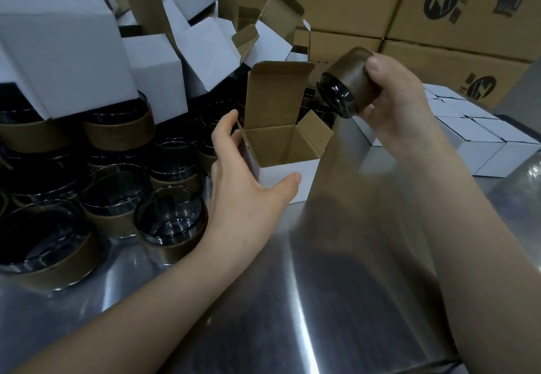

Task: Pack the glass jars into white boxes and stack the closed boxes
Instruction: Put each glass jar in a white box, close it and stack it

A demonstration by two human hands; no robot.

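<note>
Gripping jar, right hand; left hand cups box

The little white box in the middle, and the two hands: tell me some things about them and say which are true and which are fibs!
1. The open white box is empty inside. True.
2. The left hand holds the jar. False: the left hand holds the box, and the right hand grips the jar.
3. The jar is tilted in the air, not yet in the box. True.
4. The box's top flap is folded shut. False: it stands upright, open.
5. The closed white boxes lie on the left of the table. False: they lie on the right, and loose jars stand on the left.
</note>
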